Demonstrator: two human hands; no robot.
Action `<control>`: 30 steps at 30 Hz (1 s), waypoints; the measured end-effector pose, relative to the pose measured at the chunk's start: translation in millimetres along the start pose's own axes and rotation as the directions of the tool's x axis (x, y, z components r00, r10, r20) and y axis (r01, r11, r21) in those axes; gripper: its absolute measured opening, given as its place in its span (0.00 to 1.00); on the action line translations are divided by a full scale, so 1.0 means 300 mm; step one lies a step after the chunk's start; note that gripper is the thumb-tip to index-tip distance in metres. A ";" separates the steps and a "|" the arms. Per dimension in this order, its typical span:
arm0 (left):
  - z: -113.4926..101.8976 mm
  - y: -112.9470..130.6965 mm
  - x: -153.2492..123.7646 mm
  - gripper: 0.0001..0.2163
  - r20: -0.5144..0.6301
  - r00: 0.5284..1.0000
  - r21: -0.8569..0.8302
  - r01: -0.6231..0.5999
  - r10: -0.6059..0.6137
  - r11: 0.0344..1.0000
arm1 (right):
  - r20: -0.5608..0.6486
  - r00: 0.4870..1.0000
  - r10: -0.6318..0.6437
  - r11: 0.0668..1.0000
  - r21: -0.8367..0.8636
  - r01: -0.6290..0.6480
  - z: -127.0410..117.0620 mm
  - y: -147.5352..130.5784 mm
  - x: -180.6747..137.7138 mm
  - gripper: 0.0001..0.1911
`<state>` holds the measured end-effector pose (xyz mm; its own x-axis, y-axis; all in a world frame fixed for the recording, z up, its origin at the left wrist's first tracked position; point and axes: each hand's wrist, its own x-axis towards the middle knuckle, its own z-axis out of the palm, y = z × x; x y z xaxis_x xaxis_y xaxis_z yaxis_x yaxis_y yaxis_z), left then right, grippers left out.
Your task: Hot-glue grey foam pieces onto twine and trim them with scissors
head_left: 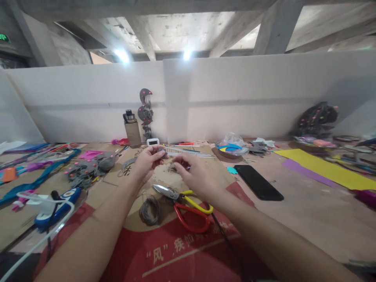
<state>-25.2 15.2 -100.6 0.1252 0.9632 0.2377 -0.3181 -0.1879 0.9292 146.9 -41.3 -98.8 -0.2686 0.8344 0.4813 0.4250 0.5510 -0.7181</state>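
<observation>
My left hand (150,159) pinches a small dark grey piece (162,150) between thumb and fingers, above the cardboard sheet. To its right, my right hand (192,170) has its fingers curled together low over a small heap of thin metal bits (171,168). What those fingertips hold, if anything, is too small to make out. Just below the hands lie scissors (192,224) with one red and one yellow handle, the blades pointing left. A coil of thin grey wire (149,211) sits beside the blades.
A black phone (258,183) lies right of my hands. Behind stand a bottle (132,133) and a plate (232,150) with plastic wrap. Grey felt pieces with pink pins (88,168) and a blue power strip (57,209) are on the left. Yellow paper (326,166) lies far right.
</observation>
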 end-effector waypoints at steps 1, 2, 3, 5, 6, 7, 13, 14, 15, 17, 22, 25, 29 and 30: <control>0.012 -0.006 -0.007 0.13 0.013 1.000 0.018 0.008 -0.009 1.000 | -0.043 0.997 0.062 0.989 0.137 -0.056 0.009 0.022 0.014 0.12; 0.024 -0.013 -0.013 0.13 0.032 0.999 0.034 0.008 -0.009 0.999 | -0.068 0.989 0.132 0.959 0.263 -0.110 0.018 0.045 0.023 0.12; 0.034 -0.021 -0.018 0.12 0.046 0.999 0.047 0.009 -0.011 0.999 | -0.071 0.980 0.187 0.920 0.362 -0.149 0.025 0.068 0.028 0.12; 0.051 -0.040 -0.024 0.12 0.068 0.998 0.094 -0.002 -0.004 0.996 | -0.058 0.966 0.253 0.852 0.487 -0.194 0.032 0.106 0.027 0.14; 0.057 -0.049 -0.026 0.12 0.074 0.997 0.118 -0.011 0.002 0.993 | -0.049 0.962 0.268 0.829 0.520 -0.205 0.032 0.118 0.025 0.14; 0.062 -0.058 -0.027 0.12 0.078 0.997 0.142 -0.022 0.011 0.990 | -0.040 0.960 0.279 0.814 0.539 -0.214 0.030 0.127 0.023 0.13; 0.078 -0.082 -0.040 0.10 0.121 0.991 0.304 -0.093 0.059 0.948 | 0.021 0.960 0.279 0.794 0.557 -0.243 0.022 0.137 0.029 0.07; 0.080 -0.081 -0.042 0.10 0.128 0.990 0.332 -0.099 0.059 0.938 | 0.030 0.961 0.274 0.795 0.556 -0.243 0.023 0.138 0.030 0.06; 0.081 -0.081 -0.044 0.10 0.132 0.990 0.353 -0.101 0.057 0.930 | 0.035 0.962 0.270 0.797 0.553 -0.244 0.024 0.140 0.031 0.06; 0.084 -0.078 -0.047 0.10 0.129 0.990 0.381 -0.104 0.058 0.919 | 0.042 0.960 0.278 0.798 0.546 -0.255 0.024 0.142 0.032 0.05; 0.084 -0.074 -0.049 0.10 0.135 0.989 0.431 -0.118 0.065 0.895 | 0.055 0.948 0.314 0.792 0.536 -0.294 0.026 0.141 0.028 0.05; 0.087 -0.081 -0.052 0.10 0.132 0.989 0.444 -0.125 0.073 0.887 | 0.046 0.940 0.338 0.763 0.572 -0.302 0.035 0.138 0.025 0.05; 0.096 -0.091 -0.057 0.11 0.126 0.990 0.449 -0.117 0.067 0.886 | 0.038 0.921 0.388 0.713 0.620 -0.327 0.047 0.131 0.020 0.05; 0.099 -0.091 -0.058 0.11 0.125 0.990 0.452 -0.112 0.062 0.885 | 0.041 0.917 0.397 0.702 0.630 -0.332 0.048 0.129 0.019 0.05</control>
<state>9.2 -2.1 -121.8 0.2222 0.9182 0.3280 0.1291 -0.3612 0.9235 149.4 -14.9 -131.1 -0.1129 0.9843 0.1354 -0.1566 0.1170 -0.9807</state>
